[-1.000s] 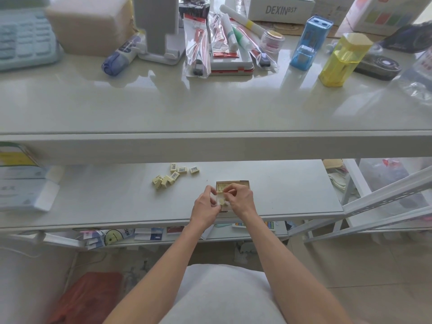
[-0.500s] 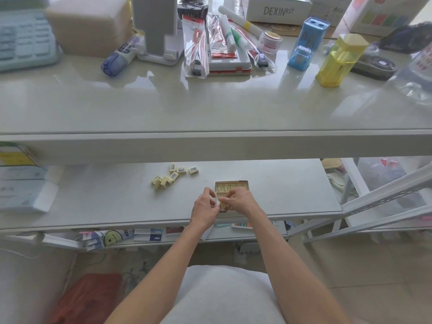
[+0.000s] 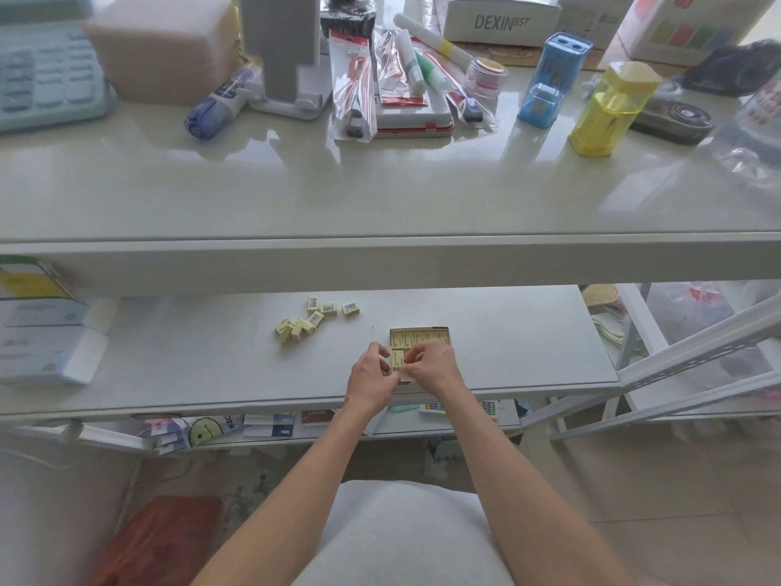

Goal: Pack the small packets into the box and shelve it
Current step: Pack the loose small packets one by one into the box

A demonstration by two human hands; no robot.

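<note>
Right hand is pinching a small packet, seating it in the open box on the shelf. Left hand is curling at the box's left edge; grip unclear. Box is sitting near the shelf lip, so I'm risking shoving it off or jamming a tilted packet. Loose packets are showing barcodes, unreadable. White carton on the table is reading "DEXIN BST".

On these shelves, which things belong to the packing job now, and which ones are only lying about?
Job: the box; the packet pinched by the right hand over it; the left hand beside it; the loose packets on the same shelf.
Lying about: the calculator, the blue container, the yellow container, the white carton, all on the upper shelf.
</note>
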